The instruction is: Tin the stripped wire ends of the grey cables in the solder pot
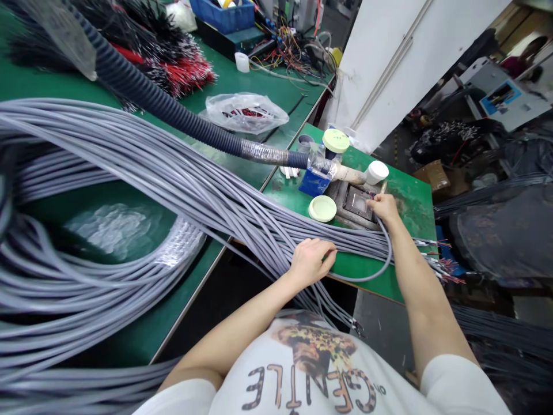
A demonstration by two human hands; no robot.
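My right hand [384,208] is closed on the end of a grey cable [386,262], pinching it just over a square solder pot [352,222] with a silvery surface in its middle. The cable bends down from that hand and loops back toward my left. Thin coloured wires show at its tip. My left hand [311,260] lies against the near side of a thick bundle of grey cables [242,199], its fingers curled in. Whatever is under those fingers is hidden. Stripped cable ends [444,268] with coloured wires stick out beyond my right forearm.
A ribbed hose [173,112] crosses above the cables and ends by the pot. Around the pot stand a pale round lid [322,208], a white cup [377,172], a yellow-lidded jar [336,140] and a blue box [314,182]. A plastic bag [246,112] lies further back.
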